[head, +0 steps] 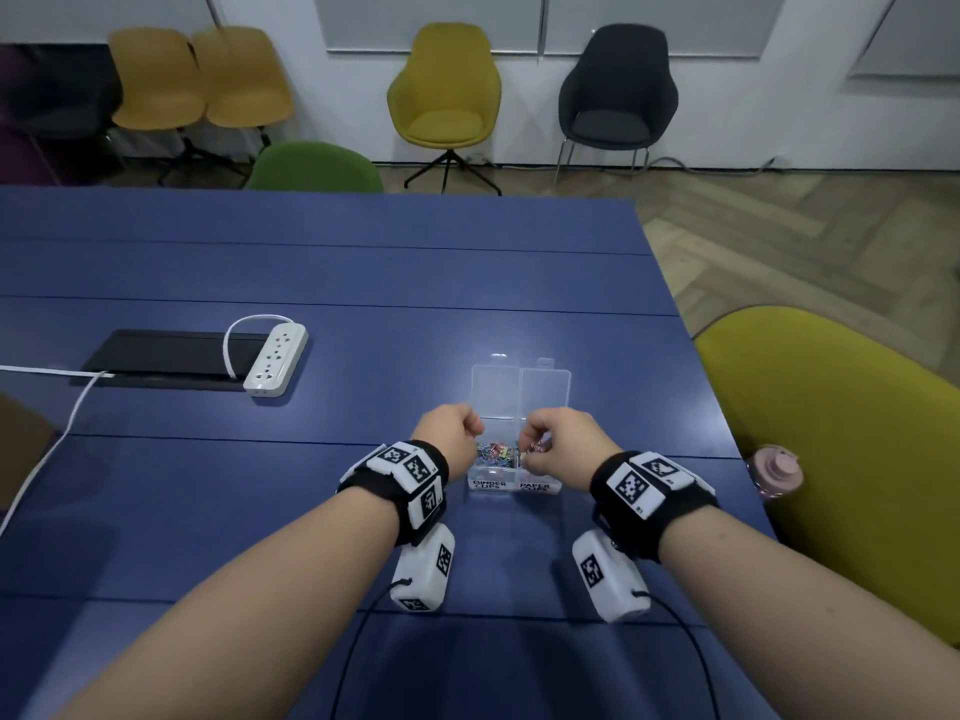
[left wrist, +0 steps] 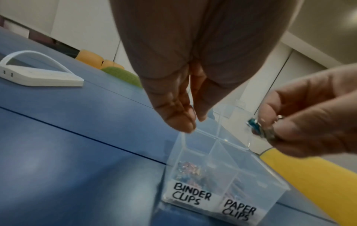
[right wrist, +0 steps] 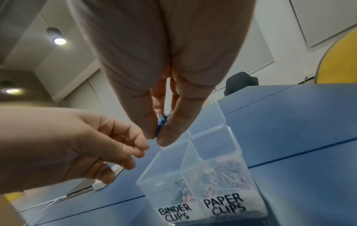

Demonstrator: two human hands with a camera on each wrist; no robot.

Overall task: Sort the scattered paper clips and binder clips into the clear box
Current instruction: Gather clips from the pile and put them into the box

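A person's two hands hovered over a clear box [head: 545, 387] on a blue tabletop [head: 363, 262], its lid folded back and lying flat behind it. The right hand [head: 558, 441] pinched a blue binder clip [right wrist: 160, 122] between thumb and fingers above the box. The left hand [head: 452, 433] hung beside it over the box's left edge, fingers loosely curled and grasping nothing. In the compartment labelled "BINDER CLIPS" lay a small heap of coloured binder clips [left wrist: 190, 169]; the one labelled "PAPER CLIPS" held a pile of pale paper clips [right wrist: 226, 175]. A white power strip [head: 276, 358] lay well to the left, and a pink bottle [head: 774, 470] stood at the tabletop's right edge.
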